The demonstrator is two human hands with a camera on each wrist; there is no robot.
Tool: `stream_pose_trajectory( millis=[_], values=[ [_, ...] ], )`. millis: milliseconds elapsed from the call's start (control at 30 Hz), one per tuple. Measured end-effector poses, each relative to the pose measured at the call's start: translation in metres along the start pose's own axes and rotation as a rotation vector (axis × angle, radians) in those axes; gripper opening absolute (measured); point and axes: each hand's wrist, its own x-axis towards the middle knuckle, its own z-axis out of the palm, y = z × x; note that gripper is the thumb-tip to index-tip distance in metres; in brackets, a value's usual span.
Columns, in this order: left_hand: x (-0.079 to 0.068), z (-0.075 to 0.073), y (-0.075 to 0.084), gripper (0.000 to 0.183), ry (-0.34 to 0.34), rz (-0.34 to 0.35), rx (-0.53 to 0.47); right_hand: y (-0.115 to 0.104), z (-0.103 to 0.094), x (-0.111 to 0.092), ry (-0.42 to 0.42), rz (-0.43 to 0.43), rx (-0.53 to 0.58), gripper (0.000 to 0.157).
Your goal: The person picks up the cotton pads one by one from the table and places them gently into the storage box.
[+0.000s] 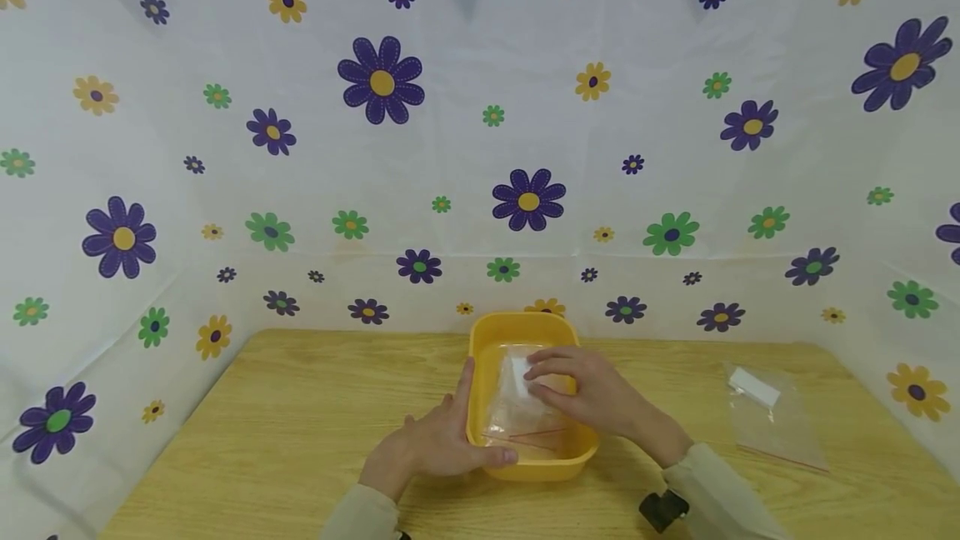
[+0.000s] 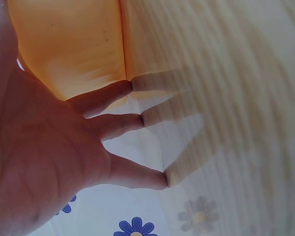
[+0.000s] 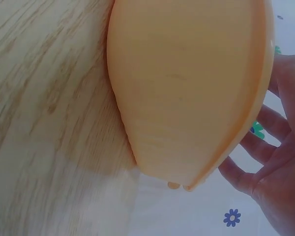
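Note:
A yellow plastic basin (image 1: 534,470) stands on the table, holding clear zip bags with red seal lines. A white block (image 1: 519,375) shows inside one clear bag (image 1: 502,415) there. My left hand (image 1: 442,440) lies along the basin's left side, thumb over the front corner of the rim. In the left wrist view its other fingers (image 2: 137,172) are spread straight, tips down on the table. Over the basin's right rim reaches my right hand (image 1: 588,386), thumb and fingers apart, fingertips right at the white block. The basin wall hides those fingertips in the right wrist view.
Another clear zip bag (image 1: 780,432) with a white block (image 1: 753,387) lies at the right of the wooden table (image 1: 315,423). A white flower-print cloth (image 1: 450,157) stands behind the table and along both sides, close to the basin's far end.

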Motion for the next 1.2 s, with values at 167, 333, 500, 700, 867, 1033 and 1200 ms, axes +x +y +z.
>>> stream_pose_trajectory(
  millis=[167, 333, 500, 700, 867, 1033, 1200],
  values=[
    [0.001, -0.001, 0.0, 0.137, 0.003, 0.006, 0.01, 0.003, 0.0, -0.001, -0.022, 0.01, 0.002, 0.02],
    [0.001, -0.001, -0.001, 0.137, -0.001, 0.008, 0.004, 0.007, -0.002, -0.005, -0.022, 0.028, -0.002, 0.023],
    [0.001, -0.001, 0.0, 0.137, -0.003, 0.01, 0.004, 0.008, -0.007, -0.011, -0.009, 0.053, -0.031, 0.031],
    [0.001, -0.002, -0.002, 0.136, 0.004, 0.02, 0.008, 0.009, -0.015, -0.019, 0.011, 0.051, -0.123, 0.048],
    [0.001, -0.002, -0.002, 0.136, 0.005, 0.023, 0.0, 0.01, -0.018, -0.023, 0.01, 0.042, -0.302, 0.065],
    [0.001, -0.002, -0.001, 0.136, 0.005, 0.022, -0.009, 0.01, -0.021, -0.028, -0.01, 0.092, -0.479, 0.077],
    [0.0, -0.002, 0.0, 0.137, 0.0, 0.027, -0.018, 0.011, -0.024, -0.035, -0.035, 0.161, -0.537, 0.08]
  ],
)
